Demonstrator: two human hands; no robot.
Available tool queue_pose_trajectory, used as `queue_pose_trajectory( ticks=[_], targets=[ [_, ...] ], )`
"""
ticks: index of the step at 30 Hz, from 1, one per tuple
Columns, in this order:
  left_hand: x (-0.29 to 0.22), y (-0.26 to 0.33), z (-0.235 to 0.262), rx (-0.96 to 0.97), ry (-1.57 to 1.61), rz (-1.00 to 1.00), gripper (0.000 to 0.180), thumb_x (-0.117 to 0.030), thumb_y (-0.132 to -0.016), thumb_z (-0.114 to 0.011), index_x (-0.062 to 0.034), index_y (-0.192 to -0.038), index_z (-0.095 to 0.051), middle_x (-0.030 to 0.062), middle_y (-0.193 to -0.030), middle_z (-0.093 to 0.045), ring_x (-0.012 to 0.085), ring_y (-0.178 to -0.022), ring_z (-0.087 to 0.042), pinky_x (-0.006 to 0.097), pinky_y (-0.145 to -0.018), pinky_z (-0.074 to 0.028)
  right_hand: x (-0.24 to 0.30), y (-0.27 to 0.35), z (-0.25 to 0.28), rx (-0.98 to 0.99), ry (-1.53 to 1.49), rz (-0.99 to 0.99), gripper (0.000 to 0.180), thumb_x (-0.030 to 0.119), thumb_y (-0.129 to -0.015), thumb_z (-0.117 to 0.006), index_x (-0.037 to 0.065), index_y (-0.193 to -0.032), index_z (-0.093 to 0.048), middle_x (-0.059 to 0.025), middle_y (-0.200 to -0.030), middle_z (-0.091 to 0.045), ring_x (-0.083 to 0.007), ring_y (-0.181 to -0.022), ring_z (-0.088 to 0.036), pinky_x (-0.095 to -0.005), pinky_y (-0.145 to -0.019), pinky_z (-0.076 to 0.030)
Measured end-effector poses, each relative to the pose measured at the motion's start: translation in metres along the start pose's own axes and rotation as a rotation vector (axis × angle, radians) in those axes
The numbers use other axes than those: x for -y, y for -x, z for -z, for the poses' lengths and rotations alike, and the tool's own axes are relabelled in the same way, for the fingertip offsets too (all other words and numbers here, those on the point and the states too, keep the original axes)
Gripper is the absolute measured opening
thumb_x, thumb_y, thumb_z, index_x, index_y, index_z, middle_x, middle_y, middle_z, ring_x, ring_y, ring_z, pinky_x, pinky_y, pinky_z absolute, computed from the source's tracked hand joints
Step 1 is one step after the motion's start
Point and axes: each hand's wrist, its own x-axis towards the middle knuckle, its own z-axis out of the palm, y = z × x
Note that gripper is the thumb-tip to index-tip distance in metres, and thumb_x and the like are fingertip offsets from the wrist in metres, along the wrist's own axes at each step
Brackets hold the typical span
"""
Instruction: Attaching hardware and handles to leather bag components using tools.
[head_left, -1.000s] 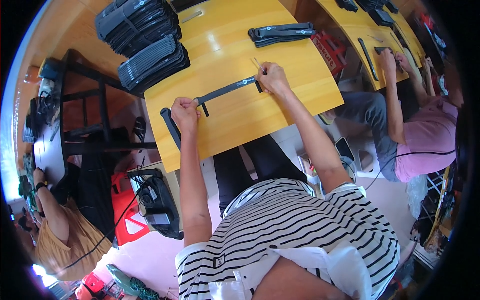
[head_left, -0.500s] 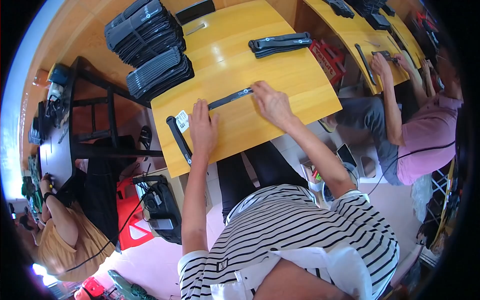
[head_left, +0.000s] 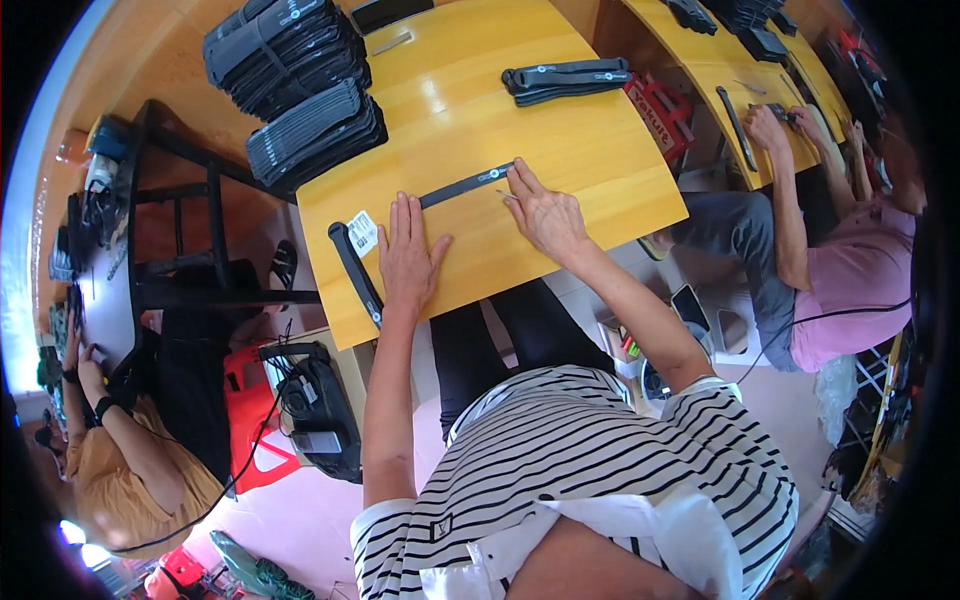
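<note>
So the person's got a long flat black strap-like strip (head_left: 466, 186) lying at a slant across the middle of the yellow wooden table (head_left: 590, 160), and both hands are down on it. The left hand (head_left: 408, 250) is spread flat, fingers apart, palm pressing the tabletop right at the strip's lower end, not gripping anything. The right hand (head_left: 540, 208) is open too, fingertips touching the upper end of the strip, nothing pinched that I can see. Just to the left, along the table edge, sits a second curved black strip with a small white tag (head_left: 352, 262), close to the left hand but apart from it. If you ask me, the trick here is keeping the flat hand as the anchor so the strip can't skate on that glossy wood, and letting the right fingertips do the fine lining up. I'd press straight down rather than sideways, since a thin piece like that probably flexes or pivots easily. Further back there's a pair of stacked black bars (head_left: 566, 80) and a big heap of ribbed black strips (head_left: 300, 90) at the table's far left corner, well away from the hands. Another person in a pink shirt (head_left: 850, 280) works at the next table on the right
</note>
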Motion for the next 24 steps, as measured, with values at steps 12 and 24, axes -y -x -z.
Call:
queue_pose_trajectory(
  ticks=[12,24],
  targets=[
    [-0.007,0.003,0.004,-0.046,-0.077,0.109,0.079,-0.048,-0.083,-0.053,0.0011,-0.138,-0.023,0.0171,-0.145,-0.022,0.0283,-0.135,-0.021,0.043,-0.109,-0.017,-0.004,-0.002,0.007,-0.003,-0.219,-0.042,0.036,0.023,-0.083,-0.056,0.002,-0.113,-0.055,-0.0127,-0.123,-0.053,-0.0307,-0.079,-0.064,-0.04,-0.066,-0.052],
    [0.022,0.072,0.061,-0.207,0.096,0.615,0.055,-0.025,-0.072,-0.068,0.0017,-0.115,-0.047,0.027,-0.109,-0.052,0.0374,-0.103,-0.05,0.044,-0.084,-0.042,-0.046,0.064,0.034,-0.088,-0.639,-0.424,0.029,0.02,-0.084,-0.056,-0.002,-0.102,-0.059,-0.0152,-0.087,-0.062,-0.0251,-0.077,-0.06,-0.0325,-0.069,-0.046]
  ],
)
